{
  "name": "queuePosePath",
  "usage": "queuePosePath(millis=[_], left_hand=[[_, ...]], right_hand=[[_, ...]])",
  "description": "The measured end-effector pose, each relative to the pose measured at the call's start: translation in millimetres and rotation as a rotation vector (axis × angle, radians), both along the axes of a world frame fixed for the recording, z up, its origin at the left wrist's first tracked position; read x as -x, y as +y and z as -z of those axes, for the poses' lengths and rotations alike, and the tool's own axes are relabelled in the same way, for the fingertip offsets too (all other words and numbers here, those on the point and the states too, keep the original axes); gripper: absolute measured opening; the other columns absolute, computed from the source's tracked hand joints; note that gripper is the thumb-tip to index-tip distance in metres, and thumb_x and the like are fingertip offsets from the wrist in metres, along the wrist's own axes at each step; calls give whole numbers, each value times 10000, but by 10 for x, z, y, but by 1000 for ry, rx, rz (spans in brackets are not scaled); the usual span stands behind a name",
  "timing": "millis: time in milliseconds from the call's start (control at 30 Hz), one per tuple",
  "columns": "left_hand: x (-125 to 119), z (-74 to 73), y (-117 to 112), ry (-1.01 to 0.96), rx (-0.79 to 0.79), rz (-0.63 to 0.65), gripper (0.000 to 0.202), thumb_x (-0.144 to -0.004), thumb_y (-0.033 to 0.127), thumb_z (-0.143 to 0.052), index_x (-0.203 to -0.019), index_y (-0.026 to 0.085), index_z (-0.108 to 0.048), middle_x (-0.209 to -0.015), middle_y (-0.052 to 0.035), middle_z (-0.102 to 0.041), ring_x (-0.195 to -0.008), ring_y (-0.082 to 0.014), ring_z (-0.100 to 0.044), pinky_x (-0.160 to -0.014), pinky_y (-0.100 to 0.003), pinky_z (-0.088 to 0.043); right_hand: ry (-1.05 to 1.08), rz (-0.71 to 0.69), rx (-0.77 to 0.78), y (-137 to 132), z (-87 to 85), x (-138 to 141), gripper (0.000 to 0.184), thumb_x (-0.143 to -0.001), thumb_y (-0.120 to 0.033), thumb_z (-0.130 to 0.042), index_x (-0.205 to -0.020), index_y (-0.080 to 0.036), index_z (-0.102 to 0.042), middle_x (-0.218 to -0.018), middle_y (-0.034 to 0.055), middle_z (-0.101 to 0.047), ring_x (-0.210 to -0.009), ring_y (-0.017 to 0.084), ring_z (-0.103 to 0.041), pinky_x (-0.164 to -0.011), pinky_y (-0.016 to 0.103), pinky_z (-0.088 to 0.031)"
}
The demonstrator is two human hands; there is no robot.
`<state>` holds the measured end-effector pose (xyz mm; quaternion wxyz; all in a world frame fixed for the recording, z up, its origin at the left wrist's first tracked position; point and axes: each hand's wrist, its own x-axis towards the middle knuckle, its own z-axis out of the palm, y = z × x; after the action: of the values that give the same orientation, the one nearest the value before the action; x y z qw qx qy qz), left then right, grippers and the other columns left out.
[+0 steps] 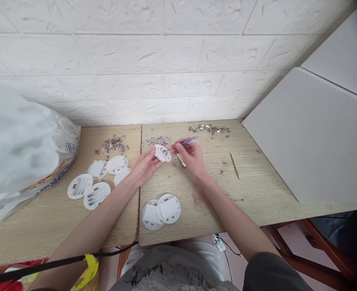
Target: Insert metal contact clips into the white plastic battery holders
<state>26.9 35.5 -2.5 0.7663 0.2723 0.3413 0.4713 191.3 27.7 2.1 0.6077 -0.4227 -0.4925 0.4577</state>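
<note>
My left hand point(146, 165) grips a round white plastic battery cover point(163, 153) by its left edge, tilted above the table. In my right hand point(190, 155) is a screwdriver point(189, 140) with a clear purple-blue handle, its shaft pointing left onto the cover. The contact between tip and cover is too small to make out. Behind the cover lies a heap of small metal pieces point(158, 140). A short metallic strip point(181, 161) shows just below my right fingers. Two more round white covers point(170, 208) overlap near the table's front edge.
Several white covers point(97, 195) lie on the left table, below a pile of metal parts point(114, 144). More metal clips point(213, 129) sit by the wall. A thin wooden stick point(235, 165) rests at right. A plastic sack point(29, 149) and a grey-white panel point(311, 137) flank the workspace.
</note>
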Motion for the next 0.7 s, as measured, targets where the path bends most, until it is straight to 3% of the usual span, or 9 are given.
queuePosePath(millis=[167, 433, 700], left_hand=[[1, -9, -4, -3, -16, 16, 265, -886, 318, -563, -972, 97, -679, -1054, -158, -703, -1091, -234, -631, -1045, -406, -440], [-4, -21, -3, 8, 15, 1, 265, -891, 326, -552, -967, 104, -677, -1057, -155, -702, -1093, -231, -630, -1046, -410, -441], [-6, -5, -3, 6, 7, 15, 269, -877, 341, -575, -958, 104, -673, -1065, -156, -699, -1098, -232, -628, -1053, -412, -430]], right_hand=[[-190, -35, 38, -20, 4, -18, 231, -729, -378, -704, -836, -181, -647, -837, 47, -708, -787, 185, -680, -767, 323, -549], [-94, -13, 66, -12, -11, -20, 216, -747, -372, -676, -821, -177, -622, -830, 62, -722, -825, 199, -698, -810, 337, -558], [-131, -45, 58, -28, -11, -7, 182, -759, -343, -656, -828, -180, -616, -837, 59, -713, -839, 195, -697, -809, 333, -559]])
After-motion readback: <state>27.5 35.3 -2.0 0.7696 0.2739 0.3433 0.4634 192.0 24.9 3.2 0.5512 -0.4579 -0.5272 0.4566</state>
